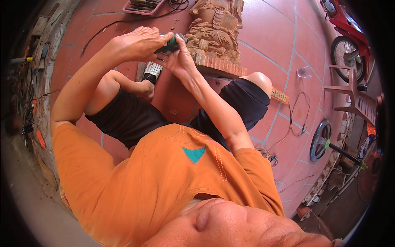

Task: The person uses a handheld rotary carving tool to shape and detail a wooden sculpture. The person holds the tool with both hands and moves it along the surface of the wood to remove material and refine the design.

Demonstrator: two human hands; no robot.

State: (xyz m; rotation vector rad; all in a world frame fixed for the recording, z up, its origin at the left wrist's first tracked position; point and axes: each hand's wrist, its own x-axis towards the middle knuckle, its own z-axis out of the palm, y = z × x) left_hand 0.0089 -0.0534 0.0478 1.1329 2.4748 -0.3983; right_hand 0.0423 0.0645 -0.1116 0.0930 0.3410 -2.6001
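My left hand (142,43) is closed over a short dark green and black handheld tool (168,46), gripping it from above. From the other side my right hand (182,61) holds the same tool, its thumb along one end and its fingers partly hidden beneath. The tool's working end cannot be made out. Just right of my hands a carved wooden statue (217,35) stands upright on the floor, its block base (220,65) close to my right wrist. Whether the tool touches the carving is unclear.
A pink tray (144,6) of carving tools lies beyond my hands, beside a black cable (109,25). On the right are a power strip (280,96), a clear plastic cup (304,72), a plastic chair (353,88), a red motorbike (349,24) and a round-based stand (320,140).
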